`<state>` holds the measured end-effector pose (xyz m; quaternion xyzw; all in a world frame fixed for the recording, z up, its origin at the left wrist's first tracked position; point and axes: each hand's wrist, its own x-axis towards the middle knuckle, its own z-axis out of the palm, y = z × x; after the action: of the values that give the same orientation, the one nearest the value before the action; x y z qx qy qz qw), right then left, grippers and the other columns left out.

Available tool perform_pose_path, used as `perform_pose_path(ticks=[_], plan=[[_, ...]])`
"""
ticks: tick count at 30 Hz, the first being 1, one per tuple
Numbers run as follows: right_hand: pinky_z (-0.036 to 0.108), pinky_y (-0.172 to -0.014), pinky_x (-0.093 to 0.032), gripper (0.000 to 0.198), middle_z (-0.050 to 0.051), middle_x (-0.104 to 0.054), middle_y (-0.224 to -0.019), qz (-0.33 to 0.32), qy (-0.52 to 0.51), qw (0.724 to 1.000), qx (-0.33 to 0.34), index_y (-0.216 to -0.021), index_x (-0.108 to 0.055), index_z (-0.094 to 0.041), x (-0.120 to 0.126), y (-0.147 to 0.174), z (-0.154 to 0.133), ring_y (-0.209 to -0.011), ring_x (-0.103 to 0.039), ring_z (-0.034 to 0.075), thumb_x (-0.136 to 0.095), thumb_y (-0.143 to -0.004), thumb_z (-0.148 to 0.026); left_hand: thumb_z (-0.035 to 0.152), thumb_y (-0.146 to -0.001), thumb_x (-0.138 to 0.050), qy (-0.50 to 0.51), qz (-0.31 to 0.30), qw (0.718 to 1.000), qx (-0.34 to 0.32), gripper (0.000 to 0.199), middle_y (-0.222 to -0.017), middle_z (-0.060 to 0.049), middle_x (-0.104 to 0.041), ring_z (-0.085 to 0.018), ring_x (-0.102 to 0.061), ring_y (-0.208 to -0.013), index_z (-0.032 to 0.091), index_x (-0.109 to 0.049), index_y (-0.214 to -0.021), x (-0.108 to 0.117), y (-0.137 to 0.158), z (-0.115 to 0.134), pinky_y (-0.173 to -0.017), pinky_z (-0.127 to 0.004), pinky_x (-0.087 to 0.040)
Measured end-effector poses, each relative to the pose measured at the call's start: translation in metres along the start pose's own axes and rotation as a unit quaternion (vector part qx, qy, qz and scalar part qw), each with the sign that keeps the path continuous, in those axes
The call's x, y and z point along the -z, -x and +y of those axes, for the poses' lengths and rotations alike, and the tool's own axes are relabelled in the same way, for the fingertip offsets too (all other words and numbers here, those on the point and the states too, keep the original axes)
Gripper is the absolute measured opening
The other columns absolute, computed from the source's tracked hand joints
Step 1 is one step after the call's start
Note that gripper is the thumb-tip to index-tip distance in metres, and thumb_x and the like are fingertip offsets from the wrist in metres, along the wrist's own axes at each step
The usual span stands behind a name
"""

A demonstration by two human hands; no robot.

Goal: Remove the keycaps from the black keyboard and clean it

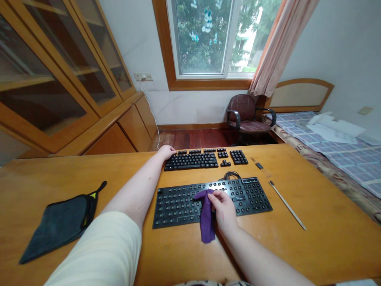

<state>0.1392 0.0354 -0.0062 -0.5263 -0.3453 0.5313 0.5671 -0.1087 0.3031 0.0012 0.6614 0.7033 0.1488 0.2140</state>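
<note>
On the desk lies a black keyboard base point(187, 219) with its keycaps off, its rows of switch stems bare. My right hand point(224, 208) pinches a purple cloth point(207, 222) above the middle of it, and the cloth hangs over the base's front edge. Beyond the base, loose black keycaps point(192, 161) are laid out in keyboard order. My left hand point(167, 152) reaches to their far left corner, with its fingers curled together. What its fingertips hold, if anything, is hidden.
A dark grey cloth point(64, 220) lies at the left. To the right are a thin stick with a dark brush tip point(288, 205) and a small wire keycap puller point(259, 165). A coiled cable point(232, 175) sits behind the base. A chair point(243, 113) stands past the desk.
</note>
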Motion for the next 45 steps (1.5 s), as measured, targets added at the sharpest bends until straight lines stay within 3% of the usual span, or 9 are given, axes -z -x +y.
perform_pose_path(ticks=[9, 14, 18, 21, 23, 25, 32, 39, 45], plan=[[0.023, -0.046, -0.029, 0.023, -0.006, -0.048, -0.054, -0.003, -0.012, 1.0, 0.002, -0.07, -0.055, -0.019, 0.0, 0.001, -0.001, -0.048, -0.04, 0.01, -0.07, -0.068, -0.037, 0.023, -0.061, -0.071, 0.112, 0.091, 0.989, 0.03, 0.011, -0.074, -0.006, -0.068, -0.023, -0.063, -0.082, 0.018, -0.062, -0.066, 0.018, 0.024, 0.007, -0.08, -0.032, -0.046], [0.024, -0.056, -0.037, 0.021, -0.005, -0.054, -0.061, -0.008, -0.055, 0.998, 0.021, -0.071, -0.056, -0.019, 0.0, 0.006, -0.005, -0.057, -0.048, 0.012, -0.071, -0.068, -0.034, 0.032, -0.072, -0.062, 0.234, 0.119, 0.965, -0.009, 0.019, -0.08, -0.005, -0.066, -0.019, -0.064, -0.082, 0.016, -0.058, -0.083, 0.028, 0.078, 0.027, -0.079, -0.032, -0.048], [0.026, -0.065, -0.041, 0.019, -0.002, -0.061, -0.069, -0.03, -0.084, 0.996, 0.028, -0.073, -0.059, -0.019, -0.001, 0.01, -0.007, -0.065, -0.053, 0.014, -0.072, -0.067, -0.032, 0.042, -0.074, -0.059, 0.331, 0.089, 0.938, -0.05, 0.029, -0.077, -0.002, -0.064, -0.015, -0.065, -0.074, 0.017, -0.055, -0.087, 0.009, 0.16, 0.045, -0.075, -0.03, -0.051], [0.027, -0.065, -0.043, 0.018, -0.001, -0.063, -0.073, -0.061, -0.115, 0.991, 0.007, -0.079, -0.062, -0.02, -0.002, 0.011, -0.007, -0.066, -0.056, 0.014, -0.071, -0.069, -0.032, 0.041, -0.069, -0.068, 0.491, -0.015, 0.868, -0.073, 0.031, -0.074, 0.0, -0.062, -0.013, -0.063, -0.069, 0.017, -0.058, -0.085, -0.015, 0.222, 0.058, -0.073, -0.03, -0.052], [0.029, -0.069, -0.045, 0.021, 0.001, -0.066, -0.079, -0.089, -0.126, 0.988, -0.004, -0.085, -0.063, -0.02, -0.004, 0.011, -0.007, -0.07, -0.059, 0.016, -0.07, -0.07, -0.033, 0.04, -0.069, -0.069, 0.524, -0.07, 0.846, -0.07, 0.03, -0.076, -0.001, -0.063, -0.013, -0.063, -0.068, 0.016, -0.062, -0.086, -0.029, 0.25, 0.064, -0.072, -0.029, -0.053], [0.033, -0.073, -0.047, 0.025, 0.003, -0.067, -0.085, -0.111, -0.119, 0.987, -0.005, -0.09, -0.064, -0.02, -0.005, 0.011, -0.007, -0.075, -0.061, 0.019, -0.069, -0.07, -0.035, 0.038, -0.07, -0.068, 0.527, -0.089, 0.842, -0.074, 0.028, -0.077, -0.002, -0.065, -0.014, -0.063, -0.069, 0.016, -0.063, -0.087, -0.038, 0.265, 0.067, -0.072, -0.029, -0.052], [0.039, -0.078, -0.049, 0.032, 0.006, -0.07, -0.089, -0.173, -0.112, 0.978, -0.031, -0.093, -0.067, -0.02, -0.008, 0.014, -0.004, -0.078, -0.064, 0.022, -0.07, -0.068, -0.039, 0.034, -0.07, -0.066, 0.534, 0.009, 0.843, -0.068, 0.021, -0.072, 0.001, -0.063, -0.012, -0.06, -0.065, 0.018, -0.061, -0.083, -0.058, 0.269, 0.063, -0.065, -0.025, -0.05], [0.029, -0.062, -0.049, 0.028, 0.004, -0.07, -0.08, -0.148, -0.027, 0.989, -0.005, -0.087, -0.07, -0.019, -0.01, 0.012, -0.007, -0.066, -0.061, 0.016, -0.076, -0.061, -0.029, 0.03, -0.064, -0.07, 0.524, 0.0, 0.85, -0.048, 0.019, -0.07, -0.001, -0.066, -0.014, -0.062, -0.067, 0.017, -0.064, -0.076, -0.062, 0.265, 0.06, -0.065, -0.026, -0.051], [0.029, -0.059, -0.049, 0.025, 0.005, -0.069, -0.084, -0.14, 0.036, 0.988, 0.046, -0.089, -0.072, -0.02, -0.007, 0.013, -0.008, -0.069, -0.06, 0.018, -0.07, -0.067, -0.031, 0.029, -0.069, -0.067, 0.497, -0.01, 0.865, -0.065, 0.017, -0.077, -0.004, -0.07, -0.016, -0.064, -0.071, 0.018, -0.069, -0.082, -0.053, 0.271, 0.063, -0.069, -0.029, -0.053]])
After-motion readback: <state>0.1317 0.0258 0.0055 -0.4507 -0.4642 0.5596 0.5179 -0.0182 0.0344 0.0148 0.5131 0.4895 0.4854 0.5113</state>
